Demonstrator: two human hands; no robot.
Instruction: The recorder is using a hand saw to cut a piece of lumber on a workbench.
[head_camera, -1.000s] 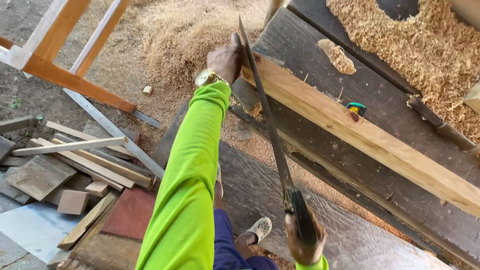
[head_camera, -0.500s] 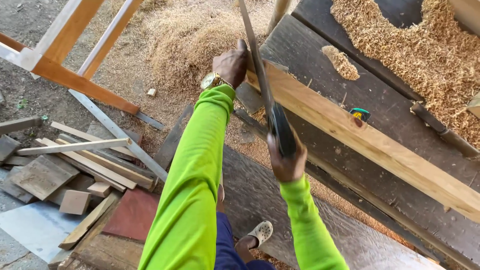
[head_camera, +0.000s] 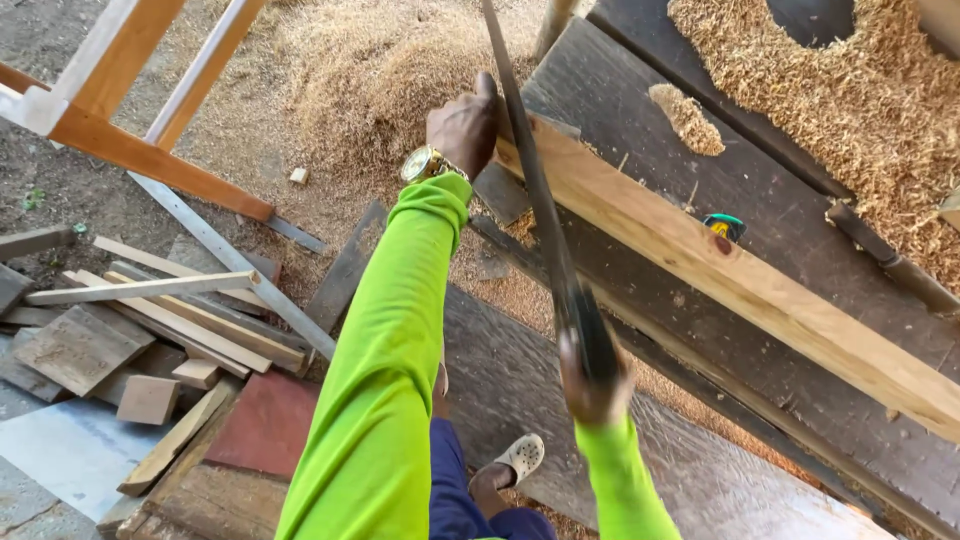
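The saw (head_camera: 545, 215) runs as a long dark blade from the top of the view down toward the person, its edge crossing the near end of the plank (head_camera: 740, 285). The right hand (head_camera: 592, 380) is closed round the saw's handle, low and a little blurred. The plank, pale wood, lies slantwise along the front edge of the dark bench (head_camera: 640, 90), from the left hand out to the bench's right end. The left hand (head_camera: 463, 125) is pressed down on the plank's near end, fingers curled over it just left of the blade; a gold watch (head_camera: 425, 163) sits on its wrist above a bright green sleeve (head_camera: 390, 350).

On the bench behind the plank lies a small green tape measure (head_camera: 727, 226), and shavings (head_camera: 850, 90) are heaped toward its far right corner. Below the bench the ground carries a mound of sawdust (head_camera: 370, 80), a wooden frame (head_camera: 130, 100) at far left, and a pile of offcuts (head_camera: 150, 330). A sandalled foot (head_camera: 515, 462) shows beneath the arms.
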